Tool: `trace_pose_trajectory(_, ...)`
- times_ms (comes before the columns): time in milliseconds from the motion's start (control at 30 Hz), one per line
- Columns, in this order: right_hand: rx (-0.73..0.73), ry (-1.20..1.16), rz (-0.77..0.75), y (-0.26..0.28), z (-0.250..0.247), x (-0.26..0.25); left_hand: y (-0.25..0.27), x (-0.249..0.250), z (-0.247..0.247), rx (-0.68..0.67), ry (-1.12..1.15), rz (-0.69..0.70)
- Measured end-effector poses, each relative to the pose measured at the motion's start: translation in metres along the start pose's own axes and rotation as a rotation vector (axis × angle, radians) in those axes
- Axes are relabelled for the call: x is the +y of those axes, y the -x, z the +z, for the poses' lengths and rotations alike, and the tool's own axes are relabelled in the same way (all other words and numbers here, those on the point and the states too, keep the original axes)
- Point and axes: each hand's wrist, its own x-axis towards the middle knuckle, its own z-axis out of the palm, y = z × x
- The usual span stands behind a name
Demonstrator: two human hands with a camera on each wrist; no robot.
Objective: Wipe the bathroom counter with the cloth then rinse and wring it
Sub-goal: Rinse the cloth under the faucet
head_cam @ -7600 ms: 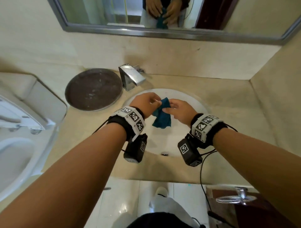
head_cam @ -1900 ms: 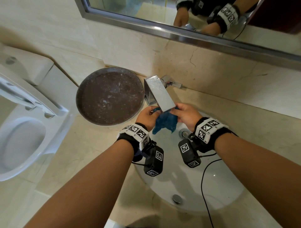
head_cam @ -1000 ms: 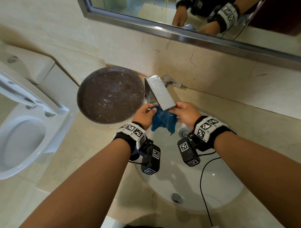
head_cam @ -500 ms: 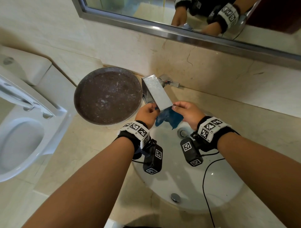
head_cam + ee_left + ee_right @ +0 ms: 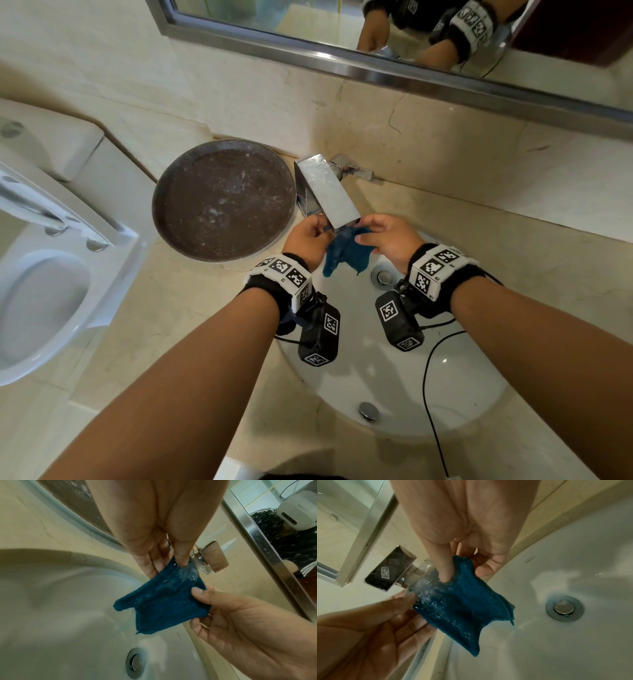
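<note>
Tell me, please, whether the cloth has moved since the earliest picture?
Yes: the cloth went from mid-basin up under the faucet spout.

- I see the cloth (image 5: 346, 248), a small teal-blue terry square, wet and crumpled, stretched under the chrome faucet (image 5: 327, 192) spout with water splashing on its top edge.
- It hangs above the white sink (image 5: 404, 377) basin, near the beige counter (image 5: 191, 308), one corner drooping and dripping.
</note>
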Motion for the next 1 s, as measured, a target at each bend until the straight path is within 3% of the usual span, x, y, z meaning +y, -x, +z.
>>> trace_pose_trajectory(267, -0.005, 0.009, -0.047, -0.002, 0.005, 0.002, 0.014, 0.022, -0.004, 0.002, 0.138, -0.035)
trace_pose_trajectory(667, -0.007, -0.091, -0.011, -0.002, 0.024, -0.004, 0.017, 0.016, -0.019, 0.026, 0.121, -0.001)
trace_pose_trajectory(1000, -0.013, -0.175, 0.032, -0.001, 0.027, -0.007, 0.015, 0.009, -0.022, 0.045, 0.09, -0.115)
